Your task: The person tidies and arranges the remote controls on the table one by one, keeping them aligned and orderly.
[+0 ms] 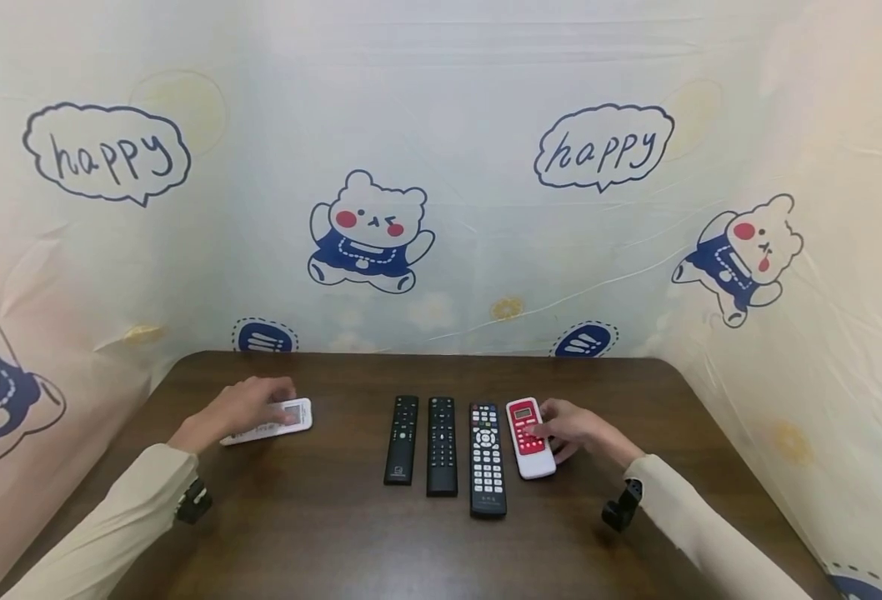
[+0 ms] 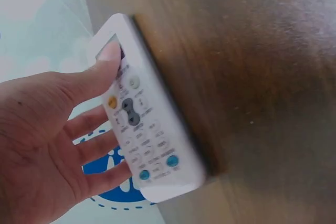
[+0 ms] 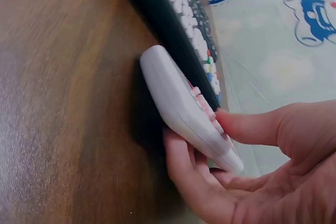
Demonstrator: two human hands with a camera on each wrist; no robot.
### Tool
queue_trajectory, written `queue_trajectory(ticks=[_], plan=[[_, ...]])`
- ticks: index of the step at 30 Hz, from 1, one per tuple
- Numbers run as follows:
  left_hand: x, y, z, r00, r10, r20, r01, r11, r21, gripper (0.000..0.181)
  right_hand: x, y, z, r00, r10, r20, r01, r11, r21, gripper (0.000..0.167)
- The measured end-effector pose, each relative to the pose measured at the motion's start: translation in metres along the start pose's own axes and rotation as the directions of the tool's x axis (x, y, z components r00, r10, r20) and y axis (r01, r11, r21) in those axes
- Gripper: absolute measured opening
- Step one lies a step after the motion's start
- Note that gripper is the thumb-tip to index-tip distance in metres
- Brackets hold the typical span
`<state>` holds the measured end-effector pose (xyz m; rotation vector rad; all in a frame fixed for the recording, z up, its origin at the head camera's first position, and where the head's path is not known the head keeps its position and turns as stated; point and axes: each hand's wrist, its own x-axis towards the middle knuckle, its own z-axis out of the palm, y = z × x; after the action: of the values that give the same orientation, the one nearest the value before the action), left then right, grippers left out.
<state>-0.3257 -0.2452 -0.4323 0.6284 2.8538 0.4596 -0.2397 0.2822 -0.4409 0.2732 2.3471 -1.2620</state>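
My left hand [image 1: 249,404] grips a white remote control [image 2: 149,135] at the left of the table, its thumb over the small screen and its fingers along the far edge. In the left wrist view the remote shows grey, orange and blue buttons. On the right, my right hand [image 1: 572,427] pinches a red and white remote control [image 1: 531,437], thumb on the button face and fingers curled beneath, as the right wrist view shows. Beside it lies a black remote with white keys [image 1: 488,462]. Whether either held remote is fully off the table, I cannot tell.
Two slimmer black remotes, one in the middle [image 1: 442,447] and one to its left [image 1: 401,442], lie in the row between my hands. The brown wooden table [image 1: 321,533] ends at the back against a printed curtain [image 1: 478,250], which also flanks both sides.
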Motion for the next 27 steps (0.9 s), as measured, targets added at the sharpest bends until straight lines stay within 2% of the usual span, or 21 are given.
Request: queue_trajectory(ticks=[5,10,14,21,27], plan=[[-0.0010,0.0014,-0.0044,0.999,0.008,0.032,-0.009,1.000,0.021,0.036,-0.0004,0.0033,-0.0059,0.997,0.000,0.076,-0.007,0.995,0.099,0.040],[-0.0032,0.0021,-0.0067,1.000,0.001,0.007,-0.001,1.000,-0.003,0.037,-0.0031,0.0029,-0.0074,0.995,-0.004,0.102,-0.012,0.989,0.150,0.039],[-0.0037,0.0023,-0.0073,1.000,-0.008,-0.002,0.008,0.999,-0.038,0.035,-0.0050,0.0014,-0.0065,0.995,-0.002,0.103,-0.014,0.987,0.158,0.038],[-0.0029,0.0046,-0.0092,1.000,0.009,0.002,-0.009,0.996,-0.089,0.028,-0.0040,0.0023,-0.0058,0.997,0.003,0.081,-0.016,0.986,0.164,0.043],[-0.0009,0.0073,-0.0103,1.000,-0.018,0.017,0.020,0.988,-0.156,0.029,-0.0028,0.0028,-0.0053,0.997,0.000,0.080,-0.013,0.987,0.162,0.045]])
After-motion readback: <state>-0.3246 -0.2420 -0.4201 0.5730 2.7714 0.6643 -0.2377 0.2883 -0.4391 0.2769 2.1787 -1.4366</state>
